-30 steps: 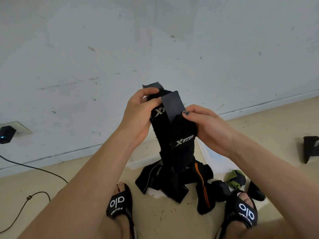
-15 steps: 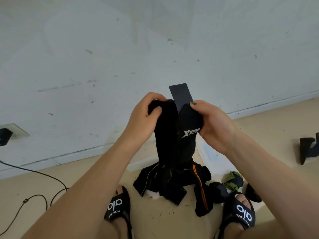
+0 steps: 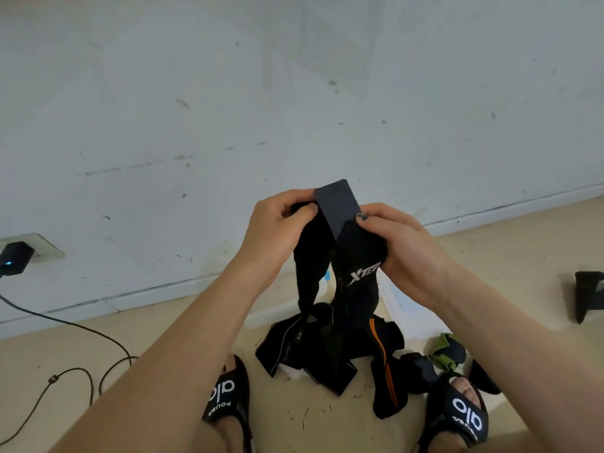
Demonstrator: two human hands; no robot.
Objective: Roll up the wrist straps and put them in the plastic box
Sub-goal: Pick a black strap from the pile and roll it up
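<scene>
Wrist strap [image 3: 356,256], black with white lettering, is held up in front of the wall in the head view, gripped at its top by both hands. The left hand [image 3: 274,230] curls its fingers [image 3: 300,195] over the top of the strap's left limb, thumb pressed on the near side. The right hand [image 3: 405,246] pinches the right limb just below a flat dark tab [image 3: 336,204] that stands up between the two hands, tilted slightly left. Both limbs of the strap hang down toward a heap of other straps [image 3: 330,351] on the floor [image 3: 137,335], black ones with one showing an orange stripe, and a green piece just to the right of the heap. A pale plastic box [image 3: 402,305] lies on the floor beyond the heap, mostly hidden by the strap and the right forearm. Two black sandals [image 3: 228,397] sit at the near edge. At far left a black cable [image 3: 65,322] runs from a plug on the wall [image 3: 228,93].
</scene>
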